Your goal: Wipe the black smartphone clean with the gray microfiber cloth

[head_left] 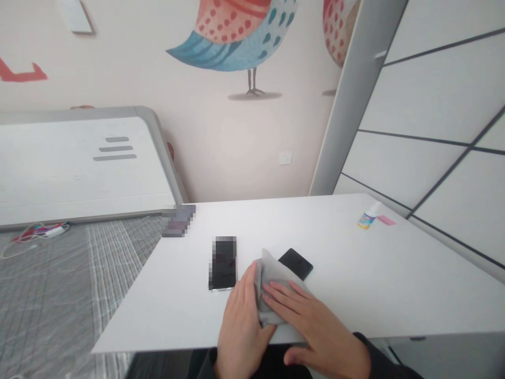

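Observation:
A grey cloth [272, 271] is bunched between my two hands above the white table's front part; whether anything is under or inside it is hidden. My left hand [242, 321] holds the cloth's left side, fingers along the edge and thumb at the near corner. Across its top lies my right hand [311, 321], fingers stretched out and slightly apart, thumb away from the cloth. Just beyond the cloth rests a black flat rectangular object [296, 263], partly covered by it. A dark-screened phone [224, 263] lies left of my hands.
At the white table's [169, 305] far left corner is a blurred dark flat item [179, 221]. A small bottle with a white cap [369, 217] and a pink piece [386, 220] are at the far right. A bed [59, 295] adjoins on the left, white cabinet panels [430, 100] on the right.

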Demonstrator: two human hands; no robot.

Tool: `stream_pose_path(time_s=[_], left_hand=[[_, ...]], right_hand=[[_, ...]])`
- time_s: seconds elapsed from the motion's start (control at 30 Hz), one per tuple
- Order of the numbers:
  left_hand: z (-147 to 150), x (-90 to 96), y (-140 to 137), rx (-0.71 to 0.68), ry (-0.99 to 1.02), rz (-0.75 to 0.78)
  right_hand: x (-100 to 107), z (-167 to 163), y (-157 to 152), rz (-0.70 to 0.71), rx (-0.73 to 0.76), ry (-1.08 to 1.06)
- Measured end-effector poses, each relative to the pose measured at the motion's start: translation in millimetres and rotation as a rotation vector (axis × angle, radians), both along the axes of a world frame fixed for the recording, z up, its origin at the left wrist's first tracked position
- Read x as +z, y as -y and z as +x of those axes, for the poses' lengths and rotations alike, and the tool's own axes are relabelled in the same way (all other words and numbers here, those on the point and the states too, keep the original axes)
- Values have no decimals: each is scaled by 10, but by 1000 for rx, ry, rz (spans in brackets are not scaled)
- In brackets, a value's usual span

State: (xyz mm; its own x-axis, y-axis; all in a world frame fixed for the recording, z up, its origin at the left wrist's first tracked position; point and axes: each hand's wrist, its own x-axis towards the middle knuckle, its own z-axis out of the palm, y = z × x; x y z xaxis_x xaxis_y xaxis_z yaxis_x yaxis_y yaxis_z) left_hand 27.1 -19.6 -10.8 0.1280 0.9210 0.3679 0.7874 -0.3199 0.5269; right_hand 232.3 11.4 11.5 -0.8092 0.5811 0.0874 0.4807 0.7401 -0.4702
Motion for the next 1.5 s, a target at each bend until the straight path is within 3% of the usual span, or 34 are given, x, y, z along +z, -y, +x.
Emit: stream_pose_path(time_s=[0.13, 0.23, 0.33, 0.43, 0.53, 0.6, 0.7, 0.8, 0.9, 1.0, 1.1, 1.17, 1.33, 1.5], left_hand=[[9, 8, 5, 15, 9, -27], [13, -9, 9, 33, 35, -43], [8, -33, 6, 42, 35, -22], [2, -34, -3, 29, 35, -19], [3, -9, -7, 31, 41, -27], [5, 6, -3, 27, 24, -21], [10, 9, 7, 37, 21, -34], [16, -10, 14, 56, 39, -46], [17, -27, 10, 61, 32, -23], [8, -21, 4, 43, 0, 8], [-4, 0, 7, 25, -12, 21], [-9, 12, 12, 18, -18, 14], [12, 24, 27, 52, -1, -40], [26, 54, 63, 22, -36, -12]], right_hand=[[-108, 336, -291, 157, -237, 48], [-153, 291, -451, 216, -379, 113], [-122, -1, -361, 199, -313, 93], [-50, -250, -116, 110, -102, -2], [-6, -208, -2, 33, 5, -20], [-20, -30, -84, 42, -45, 25], [-88, 251, -343, 145, -279, 111], [-136, 285, -486, 207, -415, 154], [-112, 39, -346, 192, -306, 103], [-35, -221, -89, 97, -77, 5], [17, -234, 1, 7, 28, 1], [7, -94, -76, 9, -16, 36], [-49, 363, -410, 134, -296, 112], [-3, 403, -523, 251, -301, 88]])
